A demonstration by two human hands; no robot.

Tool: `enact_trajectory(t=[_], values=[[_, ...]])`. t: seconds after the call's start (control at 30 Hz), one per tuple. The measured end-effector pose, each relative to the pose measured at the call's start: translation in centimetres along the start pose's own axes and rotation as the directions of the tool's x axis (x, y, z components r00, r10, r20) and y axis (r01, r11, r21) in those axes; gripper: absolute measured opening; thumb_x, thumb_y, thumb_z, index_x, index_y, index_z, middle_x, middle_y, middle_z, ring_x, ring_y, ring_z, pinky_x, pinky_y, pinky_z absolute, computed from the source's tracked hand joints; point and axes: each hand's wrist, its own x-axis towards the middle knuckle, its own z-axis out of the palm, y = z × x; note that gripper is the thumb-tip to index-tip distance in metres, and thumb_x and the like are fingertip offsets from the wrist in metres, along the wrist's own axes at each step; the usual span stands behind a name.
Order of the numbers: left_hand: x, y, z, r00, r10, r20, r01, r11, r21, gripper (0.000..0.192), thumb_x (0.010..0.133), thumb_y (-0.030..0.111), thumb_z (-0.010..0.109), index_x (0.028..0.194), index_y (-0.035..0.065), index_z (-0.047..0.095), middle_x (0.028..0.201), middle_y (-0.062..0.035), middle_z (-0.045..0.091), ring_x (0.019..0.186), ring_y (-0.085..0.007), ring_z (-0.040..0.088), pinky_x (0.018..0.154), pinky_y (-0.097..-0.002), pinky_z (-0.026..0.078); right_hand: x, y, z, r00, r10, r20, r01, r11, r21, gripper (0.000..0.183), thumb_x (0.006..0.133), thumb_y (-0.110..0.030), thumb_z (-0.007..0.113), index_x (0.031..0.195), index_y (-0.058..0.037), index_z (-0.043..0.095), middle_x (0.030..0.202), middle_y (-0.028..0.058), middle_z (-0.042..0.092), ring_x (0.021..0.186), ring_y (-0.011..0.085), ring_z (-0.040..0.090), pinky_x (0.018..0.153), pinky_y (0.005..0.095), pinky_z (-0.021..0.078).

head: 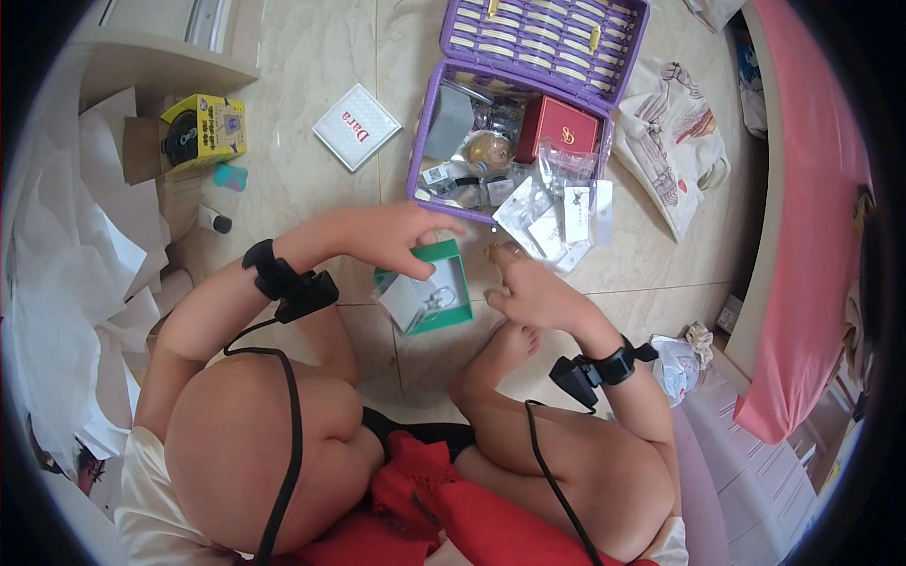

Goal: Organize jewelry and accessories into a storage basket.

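On the tiled floor before me stands an open green box [463,283] with a white inside. A clear plastic packet with small metal jewellery [425,304] lies over its near left part. My left hand [396,237] reaches over the box's far edge, its thumb above the opening; whether it touches the box is unclear. Right of the box, my right hand [534,290] has bent fingers, with a small gold-coloured item [493,250] at the fingertips. Beyond both hands is an open purple wicker case [417,141], holding a red box [559,131], a grey pouch and several clear packets.
Clear packets with white cards [545,226] spill over the case's near right edge. A white printed box [357,127] lies left of the case, a printed cloth bag [669,141] right of it. A yellow box [219,131] and white paper sheets [106,233] are at far left.
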Motion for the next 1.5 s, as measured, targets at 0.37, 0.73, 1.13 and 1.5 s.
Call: enact_trajectory(t=[0.37, 0.73, 1.13, 1.5], values=[[1.3, 0.4, -1.2, 0.976, 0.027, -0.217, -0.042, 0.997, -0.063, 0.071, 0.076, 0.009, 0.064, 0.139, 0.0035, 0.033, 0.100, -0.0110, 0.062, 0.088, -0.0166, 0.062, 0.077, -0.0297, 0.050, 3.7, 1.5, -2.1, 0.951, 0.161, -0.263, -0.117, 0.978, 0.174, 0.040, 0.075, -0.013, 0.057, 0.111, 0.0044, 0.054, 0.100, 0.0172, 0.063, 0.079, 0.0272, 0.060, 0.073, 0.0363, 0.0487], [3.5, -1.2, -5.7, 0.865, 0.026, -0.502, -0.181, 0.948, -0.263, 0.040, 0.084, 0.001, 0.060, 0.122, -0.0011, 0.049, 0.103, -0.0052, 0.065, 0.086, -0.0079, 0.060, 0.076, -0.0216, 0.049, 7.9, 4.3, -6.5, 0.886, 0.109, -0.451, 0.042, 0.949, 0.311, 0.038, 0.075, -0.011, 0.057, 0.109, 0.0069, 0.058, 0.090, 0.0165, 0.065, 0.075, 0.0231, 0.062, 0.071, 0.0332, 0.0492], [1.3, -5.1, -3.2, 0.873, -0.193, -0.448, -0.023, 0.901, -0.433, 0.063, 0.077, 0.028, 0.069, 0.127, 0.0004, 0.044, 0.115, -0.0096, 0.056, 0.104, -0.0160, 0.052, 0.084, -0.0299, 0.044, 4.2, 7.3, -3.7, 0.929, 0.349, -0.122, -0.177, 0.710, 0.682, 0.037, 0.086, -0.024, 0.059, 0.113, 0.0020, 0.059, 0.108, 0.0097, 0.063, 0.092, 0.0186, 0.060, 0.087, 0.0298, 0.0440], [3.2, -1.9, -0.3, 0.902, -0.049, -0.430, -0.160, 0.885, -0.437, 0.080, 0.076, 0.034, 0.076, 0.132, -0.0026, 0.033, 0.123, -0.0154, 0.049, 0.110, -0.0203, 0.052, 0.090, -0.0314, 0.045, 4.4, 1.0, -0.6, 0.966, 0.221, -0.132, 0.002, 0.508, 0.861, 0.057, 0.095, -0.020, 0.053, 0.139, 0.0045, 0.027, 0.124, 0.0173, 0.053, 0.108, 0.0203, 0.055, 0.092, 0.0303, 0.0438]])
